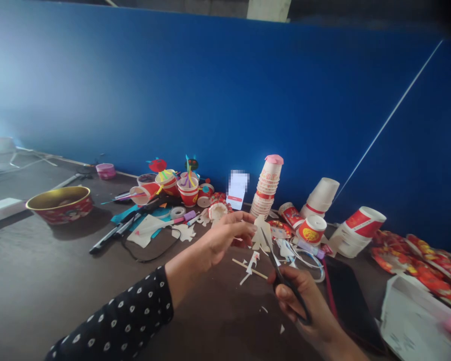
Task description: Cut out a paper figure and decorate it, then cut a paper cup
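Our dotted sleeve [120, 316] lies nearest us. A blue partition [210, 90] backs the dark, cluttered bench [199, 323]. Our left hand [223, 239] pinches the edge of the cutout [258, 242] above the bench; our right hand [304, 296] grips scissors [273, 256], blades at the cutout. We judge it light, bendable, easily torn, best held by its broad body.

Here's the person's left arm [139, 306], slanting in from seven o'clock, left hand [223, 235] pointing at two, fingers [241, 217] bent! Right forearm [336, 338] up from five, right hand [300, 293] curled tight toward ten.
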The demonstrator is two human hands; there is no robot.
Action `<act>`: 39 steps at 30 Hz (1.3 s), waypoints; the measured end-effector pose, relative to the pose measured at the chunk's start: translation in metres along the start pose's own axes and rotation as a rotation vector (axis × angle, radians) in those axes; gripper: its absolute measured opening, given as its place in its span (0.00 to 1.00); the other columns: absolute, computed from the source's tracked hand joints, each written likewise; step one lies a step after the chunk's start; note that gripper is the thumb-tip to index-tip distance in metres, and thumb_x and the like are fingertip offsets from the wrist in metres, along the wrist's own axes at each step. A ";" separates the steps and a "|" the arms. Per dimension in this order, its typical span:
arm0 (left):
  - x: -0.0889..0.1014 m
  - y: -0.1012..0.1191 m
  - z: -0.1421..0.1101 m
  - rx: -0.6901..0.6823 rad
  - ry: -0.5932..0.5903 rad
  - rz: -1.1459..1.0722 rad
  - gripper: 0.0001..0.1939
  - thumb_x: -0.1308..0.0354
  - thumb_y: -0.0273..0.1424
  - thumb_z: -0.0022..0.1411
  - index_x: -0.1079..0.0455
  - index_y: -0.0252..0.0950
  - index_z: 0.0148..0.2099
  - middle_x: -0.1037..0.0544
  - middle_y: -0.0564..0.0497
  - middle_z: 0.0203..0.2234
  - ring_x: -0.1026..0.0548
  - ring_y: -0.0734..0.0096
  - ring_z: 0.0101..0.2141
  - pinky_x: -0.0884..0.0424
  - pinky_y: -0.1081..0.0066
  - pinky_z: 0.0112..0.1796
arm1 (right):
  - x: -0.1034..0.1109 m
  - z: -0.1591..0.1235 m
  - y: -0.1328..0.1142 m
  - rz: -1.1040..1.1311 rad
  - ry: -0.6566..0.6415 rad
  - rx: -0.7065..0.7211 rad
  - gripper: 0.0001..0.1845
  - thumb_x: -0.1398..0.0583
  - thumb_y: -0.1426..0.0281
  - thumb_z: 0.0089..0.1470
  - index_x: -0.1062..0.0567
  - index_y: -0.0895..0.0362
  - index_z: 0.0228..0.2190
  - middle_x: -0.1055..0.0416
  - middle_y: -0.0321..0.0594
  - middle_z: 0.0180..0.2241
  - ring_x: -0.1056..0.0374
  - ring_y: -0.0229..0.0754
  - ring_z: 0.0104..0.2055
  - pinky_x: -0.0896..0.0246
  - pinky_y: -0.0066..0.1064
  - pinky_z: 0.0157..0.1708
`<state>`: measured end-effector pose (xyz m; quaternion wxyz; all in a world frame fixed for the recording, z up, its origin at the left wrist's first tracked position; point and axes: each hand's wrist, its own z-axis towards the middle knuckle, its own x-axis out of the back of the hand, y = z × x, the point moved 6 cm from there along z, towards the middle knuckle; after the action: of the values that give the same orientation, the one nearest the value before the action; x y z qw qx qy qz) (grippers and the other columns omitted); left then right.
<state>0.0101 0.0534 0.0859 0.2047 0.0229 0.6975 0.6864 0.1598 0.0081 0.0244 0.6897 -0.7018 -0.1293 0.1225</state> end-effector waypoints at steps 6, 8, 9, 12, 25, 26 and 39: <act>0.002 -0.002 0.005 -0.016 0.060 -0.003 0.11 0.36 0.27 0.44 0.35 0.33 0.29 0.31 0.57 0.18 0.32 0.81 0.20 0.36 0.75 0.26 | -0.001 -0.001 0.000 -0.017 0.001 0.009 0.27 0.36 0.47 0.34 0.31 0.58 0.25 0.49 0.24 0.13 0.54 0.25 0.11 0.62 0.18 0.10; 0.001 -0.006 0.006 -0.018 0.060 -0.006 0.11 0.36 0.25 0.42 0.35 0.32 0.28 0.30 0.56 0.18 0.31 0.80 0.21 0.35 0.75 0.26 | 0.000 -0.001 0.000 -0.018 0.004 0.017 0.27 0.36 0.48 0.34 0.31 0.58 0.25 0.49 0.23 0.13 0.55 0.25 0.11 0.62 0.18 0.10; 0.001 -0.007 0.006 -0.018 0.064 -0.005 0.11 0.36 0.24 0.42 0.36 0.32 0.27 0.30 0.56 0.17 0.31 0.80 0.20 0.35 0.75 0.26 | 0.001 0.000 0.000 -0.021 0.003 0.019 0.27 0.36 0.48 0.34 0.31 0.59 0.25 0.49 0.23 0.13 0.55 0.25 0.11 0.62 0.19 0.10; 0.002 -0.009 0.006 0.006 0.083 -0.019 0.11 0.35 0.22 0.40 0.36 0.32 0.25 0.31 0.57 0.16 0.32 0.80 0.19 0.34 0.75 0.26 | 0.001 0.000 0.001 -0.027 -0.001 0.012 0.27 0.36 0.48 0.34 0.31 0.58 0.25 0.49 0.23 0.12 0.55 0.25 0.11 0.62 0.19 0.10; -0.002 -0.009 0.000 0.121 0.077 -0.056 0.09 0.36 0.21 0.41 0.35 0.30 0.20 0.31 0.54 0.14 0.32 0.80 0.17 0.36 0.76 0.23 | 0.000 0.000 -0.002 -0.013 -0.004 0.020 0.27 0.36 0.47 0.33 0.31 0.58 0.25 0.49 0.23 0.12 0.56 0.25 0.11 0.63 0.19 0.10; -0.002 -0.010 0.000 0.128 0.082 -0.068 0.08 0.36 0.21 0.41 0.35 0.30 0.20 0.30 0.54 0.14 0.32 0.80 0.17 0.35 0.77 0.23 | 0.000 0.000 -0.002 -0.008 -0.001 0.025 0.27 0.35 0.48 0.33 0.31 0.58 0.25 0.49 0.23 0.13 0.56 0.25 0.12 0.63 0.19 0.10; -0.014 -0.028 0.000 0.184 0.052 -0.280 0.05 0.37 0.20 0.42 0.31 0.27 0.24 0.27 0.50 0.17 0.30 0.80 0.18 0.34 0.79 0.22 | 0.005 -0.003 -0.005 0.016 0.105 0.094 0.24 0.36 0.49 0.37 0.31 0.57 0.25 0.49 0.25 0.14 0.54 0.27 0.13 0.62 0.19 0.11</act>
<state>0.0296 0.0476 0.0622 0.2773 -0.0733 0.7588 0.5848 0.1652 0.0071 0.0297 0.7268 -0.6751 -0.0813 0.0971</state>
